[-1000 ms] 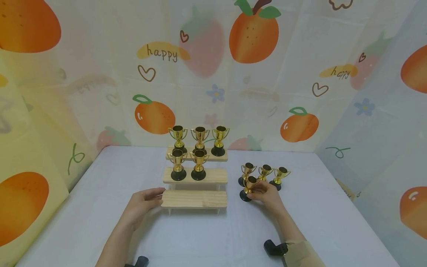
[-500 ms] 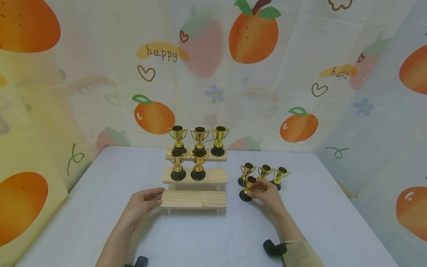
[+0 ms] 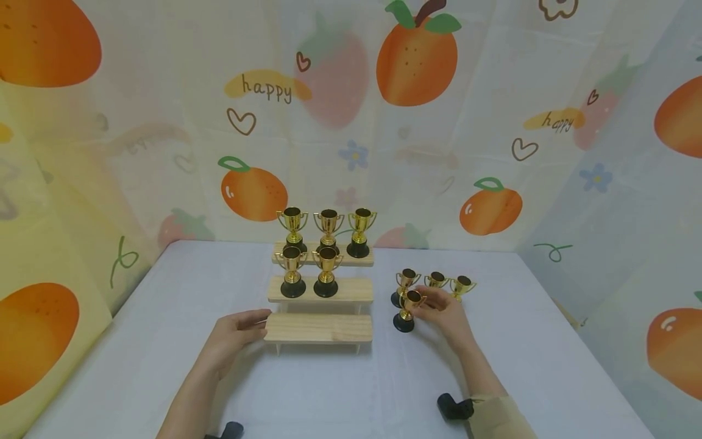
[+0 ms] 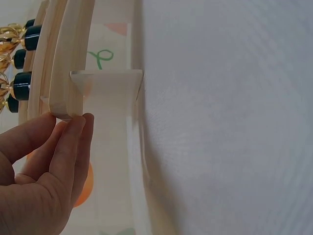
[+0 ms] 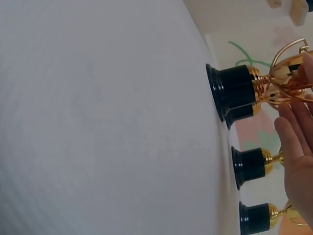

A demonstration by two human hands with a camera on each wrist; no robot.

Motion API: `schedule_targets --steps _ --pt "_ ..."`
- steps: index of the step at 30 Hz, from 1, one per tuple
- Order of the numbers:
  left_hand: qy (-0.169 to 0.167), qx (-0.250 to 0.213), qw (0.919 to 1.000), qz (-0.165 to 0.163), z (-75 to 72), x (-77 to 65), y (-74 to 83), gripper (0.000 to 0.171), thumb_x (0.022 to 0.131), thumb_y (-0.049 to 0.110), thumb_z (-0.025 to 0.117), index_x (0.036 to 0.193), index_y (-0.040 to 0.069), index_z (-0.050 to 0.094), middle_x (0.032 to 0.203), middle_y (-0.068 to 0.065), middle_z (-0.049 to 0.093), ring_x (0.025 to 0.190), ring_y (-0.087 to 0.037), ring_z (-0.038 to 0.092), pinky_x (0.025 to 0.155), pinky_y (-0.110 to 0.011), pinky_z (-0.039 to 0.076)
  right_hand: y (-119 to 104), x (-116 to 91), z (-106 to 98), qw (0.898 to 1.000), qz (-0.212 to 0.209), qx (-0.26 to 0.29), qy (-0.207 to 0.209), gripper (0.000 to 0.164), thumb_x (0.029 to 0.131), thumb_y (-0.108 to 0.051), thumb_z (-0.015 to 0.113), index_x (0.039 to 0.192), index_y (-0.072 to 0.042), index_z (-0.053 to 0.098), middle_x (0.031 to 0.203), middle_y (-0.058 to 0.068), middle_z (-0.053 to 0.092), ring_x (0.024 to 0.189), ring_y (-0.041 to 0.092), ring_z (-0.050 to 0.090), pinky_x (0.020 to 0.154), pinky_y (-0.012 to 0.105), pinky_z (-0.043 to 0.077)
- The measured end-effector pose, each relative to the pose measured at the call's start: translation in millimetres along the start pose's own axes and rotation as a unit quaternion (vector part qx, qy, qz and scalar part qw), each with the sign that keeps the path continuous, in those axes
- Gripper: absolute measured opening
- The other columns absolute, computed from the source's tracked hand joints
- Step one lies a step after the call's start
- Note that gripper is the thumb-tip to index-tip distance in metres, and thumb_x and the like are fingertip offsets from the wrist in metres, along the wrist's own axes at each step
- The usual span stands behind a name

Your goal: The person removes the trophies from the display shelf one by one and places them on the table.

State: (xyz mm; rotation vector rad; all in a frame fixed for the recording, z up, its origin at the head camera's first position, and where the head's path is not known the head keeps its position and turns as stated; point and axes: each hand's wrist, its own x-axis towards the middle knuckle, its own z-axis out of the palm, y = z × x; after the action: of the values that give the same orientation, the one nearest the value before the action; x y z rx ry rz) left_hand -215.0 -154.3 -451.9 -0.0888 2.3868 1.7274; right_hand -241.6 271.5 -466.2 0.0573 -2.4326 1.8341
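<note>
A three-tier wooden display stand has small gold trophies with black bases on its upper two tiers. The front tier is bare. My left hand pinches the left end of that front board, as the left wrist view shows with thumb and fingertips at the board's end. To the right of the stand, a gold trophy stands upright on the table, and my right hand grips its cup from the right side. Part of the cup is hidden by fingers and cut off in the right wrist view.
Close behind the gripped trophy stand a left trophy, a middle trophy and a right trophy, partly hidden by my right hand. A white cloth covers the table. A fruit-print curtain hangs behind.
My right hand has shifted slightly upward on the trophy, from near the stem to the cup, covering more of the trophies behind. The trophy and left hand stay in place.
</note>
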Motion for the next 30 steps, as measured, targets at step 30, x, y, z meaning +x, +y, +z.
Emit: schedule_targets --steps 30 --pt "0.0 0.009 1.0 0.001 0.0 -0.2 0.2 0.048 0.09 0.004 0.063 0.136 -0.006 0.054 0.14 -0.028 0.056 0.126 -0.036 0.061 0.1 -0.038 0.056 -66.2 -1.3 30.4 0.993 -0.117 0.036 0.005 0.048 0.078 -0.007 0.082 0.122 -0.001 0.064 0.125 0.017 0.068 0.111 0.005 0.067 0.099 0.018 0.053"
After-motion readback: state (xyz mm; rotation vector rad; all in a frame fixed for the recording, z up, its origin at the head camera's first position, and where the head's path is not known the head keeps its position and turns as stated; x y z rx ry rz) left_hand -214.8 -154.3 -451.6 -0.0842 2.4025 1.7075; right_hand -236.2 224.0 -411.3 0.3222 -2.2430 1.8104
